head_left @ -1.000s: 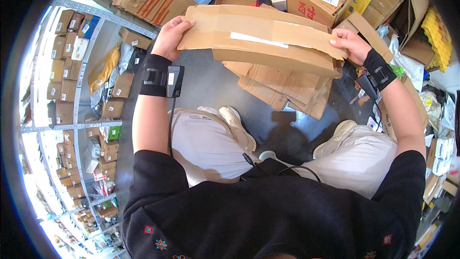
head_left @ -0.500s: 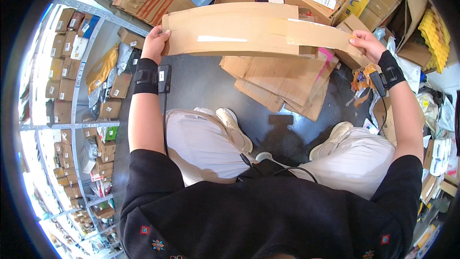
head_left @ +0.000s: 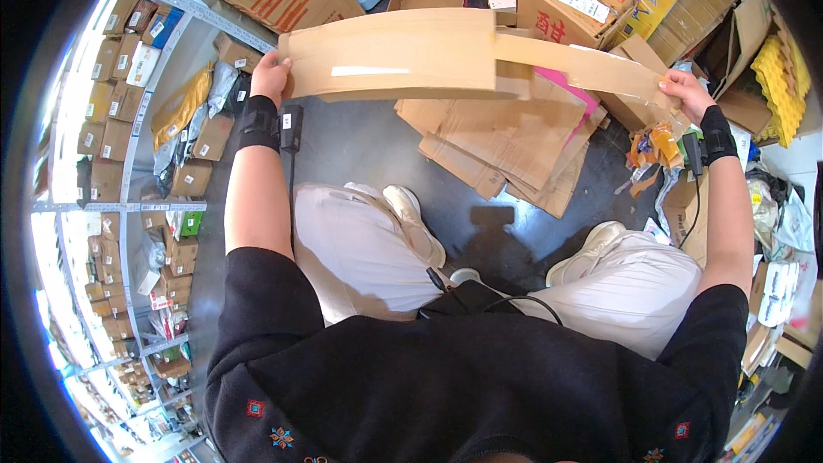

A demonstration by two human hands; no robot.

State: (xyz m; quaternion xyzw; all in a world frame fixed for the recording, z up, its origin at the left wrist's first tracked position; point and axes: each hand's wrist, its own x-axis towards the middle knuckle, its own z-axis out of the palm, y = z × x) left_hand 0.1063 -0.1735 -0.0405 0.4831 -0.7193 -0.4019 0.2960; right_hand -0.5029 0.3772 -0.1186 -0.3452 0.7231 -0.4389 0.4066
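- Cardboard piece (head_left: 390,41), held up between the two hands: a long, pale tan panel, smooth and mostly plain, with its broad end at the left hand (head_left: 270,79) and a much narrower strip (head_left: 619,73) reaching to the right hand (head_left: 688,96).
- A thin white band (head_left: 369,71) lies lengthwise on the panel's lower half, to the right of the left hand.
- The panel ends in a straight, upright edge midway between the hands; a browner layer shows just past it, low down. How the strip joins on behind that edge cannot be told.
- The strip sags a little as it slopes down toward the right hand, with a whitish line along part of its top edge.
- The left hand is clamped on the panel's outer end, thumb on the near face, most of the fingers hidden.
- The right hand pinches the strip's far tip, thumb uppermost.
- Below and between the hands, flattened cardboard sheets (head_left: 489,141) lie stacked on the floor, a magenta band (head_left: 576,101) along one edge.
- Crumpled orange wrapping (head_left: 658,146) lies below the right hand.
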